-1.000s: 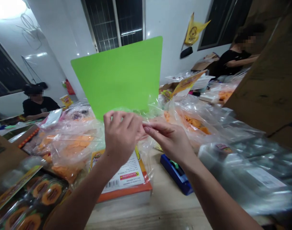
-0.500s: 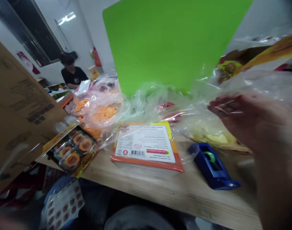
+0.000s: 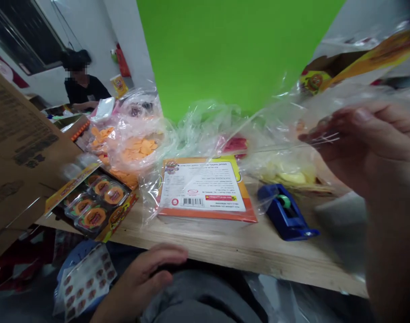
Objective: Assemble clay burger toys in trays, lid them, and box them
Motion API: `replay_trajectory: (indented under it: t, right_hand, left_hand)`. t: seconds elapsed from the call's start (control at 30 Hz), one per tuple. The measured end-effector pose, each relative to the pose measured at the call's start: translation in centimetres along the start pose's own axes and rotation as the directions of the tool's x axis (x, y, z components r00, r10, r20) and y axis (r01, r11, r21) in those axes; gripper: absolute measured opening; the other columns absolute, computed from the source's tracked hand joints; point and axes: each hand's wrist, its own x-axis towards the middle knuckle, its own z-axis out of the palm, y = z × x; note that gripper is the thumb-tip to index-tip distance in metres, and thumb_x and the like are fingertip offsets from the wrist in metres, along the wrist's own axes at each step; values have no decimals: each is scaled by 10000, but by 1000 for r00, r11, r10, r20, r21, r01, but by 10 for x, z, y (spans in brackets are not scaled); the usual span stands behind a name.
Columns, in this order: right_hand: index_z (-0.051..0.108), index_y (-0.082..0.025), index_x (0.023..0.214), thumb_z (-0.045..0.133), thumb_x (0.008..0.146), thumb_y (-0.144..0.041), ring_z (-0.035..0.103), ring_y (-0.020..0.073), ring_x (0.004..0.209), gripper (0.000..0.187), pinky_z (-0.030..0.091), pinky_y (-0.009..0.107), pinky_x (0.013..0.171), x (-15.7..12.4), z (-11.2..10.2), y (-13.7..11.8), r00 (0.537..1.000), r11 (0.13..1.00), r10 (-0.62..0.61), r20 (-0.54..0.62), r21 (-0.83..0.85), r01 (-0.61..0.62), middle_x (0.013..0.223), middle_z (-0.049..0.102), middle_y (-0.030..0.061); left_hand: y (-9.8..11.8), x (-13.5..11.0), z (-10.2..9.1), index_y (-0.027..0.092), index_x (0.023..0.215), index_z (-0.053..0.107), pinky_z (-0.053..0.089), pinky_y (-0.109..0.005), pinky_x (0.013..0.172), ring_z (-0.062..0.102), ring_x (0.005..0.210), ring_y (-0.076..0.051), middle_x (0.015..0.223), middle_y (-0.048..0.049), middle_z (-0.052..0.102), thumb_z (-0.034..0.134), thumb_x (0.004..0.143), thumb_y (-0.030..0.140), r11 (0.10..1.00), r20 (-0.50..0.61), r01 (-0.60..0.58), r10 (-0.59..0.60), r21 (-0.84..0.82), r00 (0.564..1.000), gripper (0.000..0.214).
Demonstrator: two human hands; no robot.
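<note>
My right hand is raised at the right, its thumb and fingers pinched on the edge of clear plastic film. The film stretches left from the fingers, over the back of an orange and yellow box. The box lies on the wooden table with its white printed label and barcode up. My left hand hovers over my lap, below the table's front edge, holding nothing, with thumb and fingers apart. A blue tape dispenser with a green core stands right of the box.
An open display box of round clear tubs stands at the left, beside a large cardboard carton. Bags of orange pieces lie behind it. A green board rises at the back. A seated person is at the far left.
My left hand has come into view from the lower left, moving toward the table's front edge. My right hand has closed its fingers on the plastic film and lifted slightly. The view has shifted.
</note>
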Motion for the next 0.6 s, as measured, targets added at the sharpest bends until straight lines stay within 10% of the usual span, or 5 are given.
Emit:
replay_trajectory:
  t: [0.1, 0.2, 0.33, 0.47, 0.6]
  right_hand:
    - [691, -216, 626, 856, 525, -338, 586, 82, 524, 229, 496, 239, 616, -1, 5, -6, 999, 1000, 9, 30, 2, -9, 568, 650, -52]
    - [711, -246, 685, 843, 557, -347, 589, 65, 554, 210, 489, 201, 631, -12, 4, -12, 998, 1000, 12, 68, 5, -12, 593, 649, -70]
    - [701, -278, 760, 710, 759, -301, 618, 85, 705, 24, 491, 193, 665, -44, -11, -21, 954, 975, -19, 300, -206, 84, 716, 666, -42]
    - [619, -281, 815, 564, 817, -160, 629, 157, 794, 133, 519, 296, 755, -74, -31, -24, 672, 857, 66, 738, -387, 341, 785, 651, 1]
    - [582, -298, 874, 545, 788, -116, 614, 145, 913, 206, 383, 272, 1022, -87, -45, -17, 563, 731, 111, 819, -451, 511, 866, 633, -5]
  left_hand:
    - [24, 40, 2, 212, 1184, 605, 364, -405, 1088, 489, 1256, -235, 1309, -96, 580, 511, 889, 368, 864, 45, -358, 367, 353, 929, 346]
    - [32, 71, 11, 192, 1237, 568, 298, -455, 1120, 462, 1281, -256, 1329, -114, 558, 552, 862, 376, 832, 18, -337, 367, 441, 930, 418]
    - [25, 72, 16, 242, 1284, 526, 267, -509, 1117, 441, 1287, -324, 1378, -114, 509, 665, 722, 526, 984, -290, -176, 160, -28, 943, 644]
    - [32, 58, 13, 192, 1055, 648, 285, -586, 1079, 506, 1198, -407, 1168, -155, 647, 622, 476, 803, 708, -504, -258, -158, -657, 849, 842]
    - [48, 57, 5, 165, 892, 614, 304, -627, 1047, 510, 1182, -421, 1156, -189, 622, 653, 369, 817, 485, -450, -168, -553, -858, 702, 837]
